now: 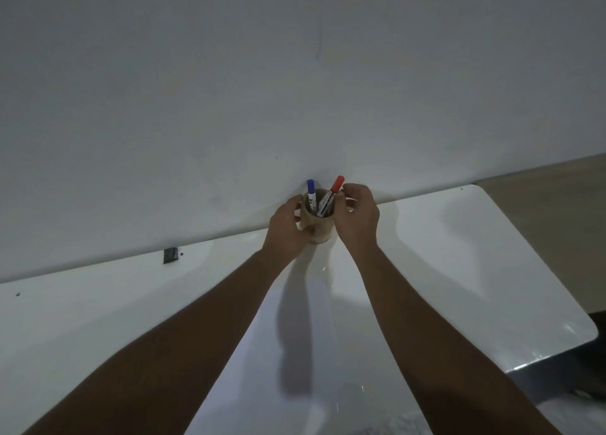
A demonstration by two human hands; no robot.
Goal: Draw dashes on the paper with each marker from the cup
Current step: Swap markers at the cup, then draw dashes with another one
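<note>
The cup [317,219], a tan cylinder, stood at the far edge of the counter [459,254] against the wall [295,73], between both hands. The left hand [286,226] curled around its left side, gripping it. The right hand [355,216] pinched the red marker [332,195] near its cap; the blue marker [311,193] leaned untouched in the cup. White paper [295,369] lay flat between the forearms, its near edge cut off. The glossy white counter had rounded corners. A small dark object [170,255] by the wall was hard to identify.
</note>
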